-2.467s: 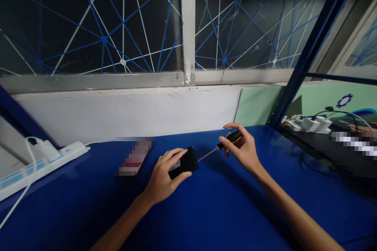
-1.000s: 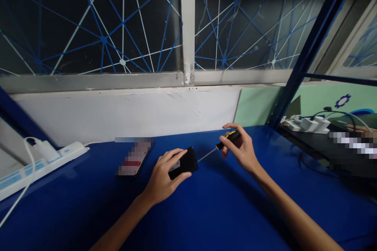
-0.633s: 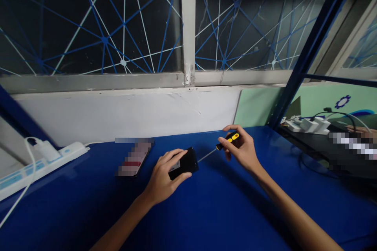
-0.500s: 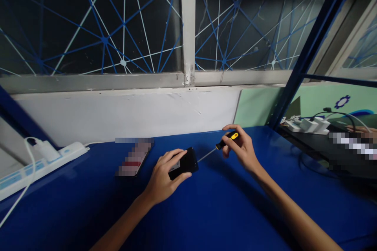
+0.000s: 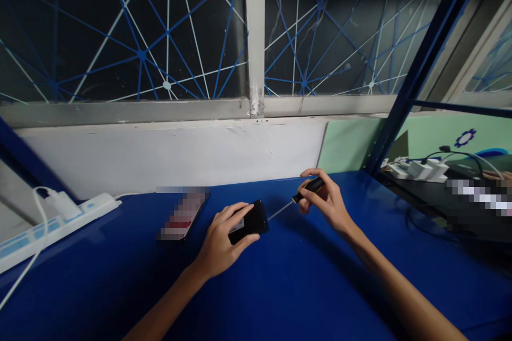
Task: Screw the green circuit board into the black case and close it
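My left hand (image 5: 224, 240) grips a black rectangular box-like device (image 5: 253, 221) by its two long sides, thumb on the near side and fingers on the far side. A pale label on it shows partly under the fingers. In my right hand (image 5: 326, 200) is a screwdriver (image 5: 310, 190) with a black and yellow handle, pinched between thumb and fingers. Its thin metal shaft slants down to the left, and the tip meets the right end of the device. The exact spot under the tip is too small to make out.
A smartphone (image 5: 184, 214) lies on the blue table (image 5: 264, 298), left of the device. At the far left is a white power strip (image 5: 60, 224) with a plugged-in charger. A black desk with white adapters (image 5: 426, 169) and cables adjoins on the right, where another person's hand partly shows.
The screwdriver handle has turned about its axis, so its yellow patch no longer faces me. My right fingers have shifted slightly on it. The left hand and device stay put.
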A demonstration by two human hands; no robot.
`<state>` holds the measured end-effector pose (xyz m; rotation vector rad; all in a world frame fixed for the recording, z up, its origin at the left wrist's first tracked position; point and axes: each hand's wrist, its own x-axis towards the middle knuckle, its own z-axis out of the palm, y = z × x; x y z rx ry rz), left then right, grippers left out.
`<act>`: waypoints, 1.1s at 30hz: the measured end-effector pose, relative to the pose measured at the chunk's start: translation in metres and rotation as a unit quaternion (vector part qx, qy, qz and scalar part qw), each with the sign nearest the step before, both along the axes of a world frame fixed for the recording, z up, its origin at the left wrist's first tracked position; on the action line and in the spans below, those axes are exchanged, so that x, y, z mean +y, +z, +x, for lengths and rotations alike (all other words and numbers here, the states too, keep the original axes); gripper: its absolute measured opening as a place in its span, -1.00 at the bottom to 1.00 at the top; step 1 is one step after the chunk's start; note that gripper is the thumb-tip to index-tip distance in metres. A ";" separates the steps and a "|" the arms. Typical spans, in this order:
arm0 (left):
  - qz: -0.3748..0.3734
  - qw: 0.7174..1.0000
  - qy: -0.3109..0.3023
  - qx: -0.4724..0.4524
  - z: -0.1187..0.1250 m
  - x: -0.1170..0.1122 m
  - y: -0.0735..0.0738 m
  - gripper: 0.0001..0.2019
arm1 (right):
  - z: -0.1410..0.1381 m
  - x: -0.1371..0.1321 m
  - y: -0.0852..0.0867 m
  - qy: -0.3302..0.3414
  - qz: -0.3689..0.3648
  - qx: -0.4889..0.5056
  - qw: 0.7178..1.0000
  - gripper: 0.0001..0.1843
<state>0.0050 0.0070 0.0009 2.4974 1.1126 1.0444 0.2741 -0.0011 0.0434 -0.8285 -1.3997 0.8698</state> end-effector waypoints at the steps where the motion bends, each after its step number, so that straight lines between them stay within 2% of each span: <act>1: 0.000 1.000 0.001 0.001 0.000 0.000 0.000 -0.52 | 0.000 0.000 0.000 0.006 -0.001 0.007 1.000 -0.61; 8: 0.007 1.000 0.005 0.000 0.000 -0.001 0.001 -0.53 | -0.001 0.001 -0.003 -0.050 -0.009 -0.029 0.998 -0.50; 14: 0.014 1.000 0.001 -0.006 0.000 0.000 0.000 -0.51 | -0.002 0.000 -0.002 -0.004 -0.005 -0.006 1.000 -0.47; 23: -0.001 1.000 0.008 0.012 0.000 0.002 -0.001 -0.52 | -0.001 0.003 -0.005 -0.038 -0.021 -0.026 0.999 -0.47; 29: -0.003 1.000 0.009 0.012 0.000 0.001 0.000 -0.53 | -0.002 0.001 -0.003 0.005 -0.003 -0.009 1.000 -0.50; 33: 0.003 1.000 0.008 0.012 -0.001 0.002 -0.001 -0.52 | -0.001 0.004 -0.005 -0.002 -0.017 -0.005 1.000 -0.45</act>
